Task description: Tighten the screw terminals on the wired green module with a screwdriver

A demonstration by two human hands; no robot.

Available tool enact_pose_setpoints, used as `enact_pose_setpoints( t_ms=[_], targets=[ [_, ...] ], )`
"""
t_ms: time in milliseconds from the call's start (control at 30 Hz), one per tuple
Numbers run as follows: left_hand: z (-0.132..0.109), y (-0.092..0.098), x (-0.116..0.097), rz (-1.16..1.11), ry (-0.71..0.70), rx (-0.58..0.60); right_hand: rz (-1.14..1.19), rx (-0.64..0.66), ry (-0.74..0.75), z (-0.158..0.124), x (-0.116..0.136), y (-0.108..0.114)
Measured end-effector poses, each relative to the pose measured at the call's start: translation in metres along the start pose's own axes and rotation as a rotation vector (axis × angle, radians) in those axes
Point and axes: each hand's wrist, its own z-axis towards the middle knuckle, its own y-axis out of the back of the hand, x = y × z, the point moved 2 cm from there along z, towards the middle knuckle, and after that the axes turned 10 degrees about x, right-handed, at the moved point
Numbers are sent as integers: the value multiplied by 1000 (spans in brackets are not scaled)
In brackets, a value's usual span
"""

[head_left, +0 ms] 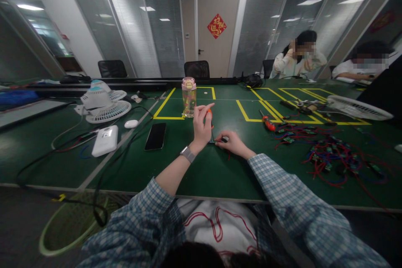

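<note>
My left hand (202, 125) is raised over the table, thumb and fingers closed round an orange-handled screwdriver (209, 112). Its thin shaft points down at a small green circuit board (211, 142), and the tip seems to meet it. Most of the handle is hidden behind my fingers. Low on the tabletop, my right hand (231, 143) pinches the board's right end, where a red wire (229, 156) hangs out below. To the right lies a second screwdriver (268, 123) with a red and black handle, beside a tangled pile of wired circuit boards (336, 155).
A phone (155, 136), a white power bank (105, 140) and fans (108, 109) lie left on the green table (188, 180). A water bottle (189, 98) stands ahead within yellow tape. A green basket (44, 238) is below. Two people sit at the far right.
</note>
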Motion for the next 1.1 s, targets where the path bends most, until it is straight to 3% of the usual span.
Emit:
enact_pose_setpoints(
  t_ms=[367,600,800,1100],
  targets=[
    [-1,-5,11,-39,19,-41,-5,10,2,-1,1,0],
    [7,1,2,16,-2,21,-9,9,17,-1,0,1],
    [7,3,4,-5,56,-7,-10,-2,3,0,0,0],
    [8,5,0,-21,21,33,-15,-5,17,-1,0,1]
  ],
)
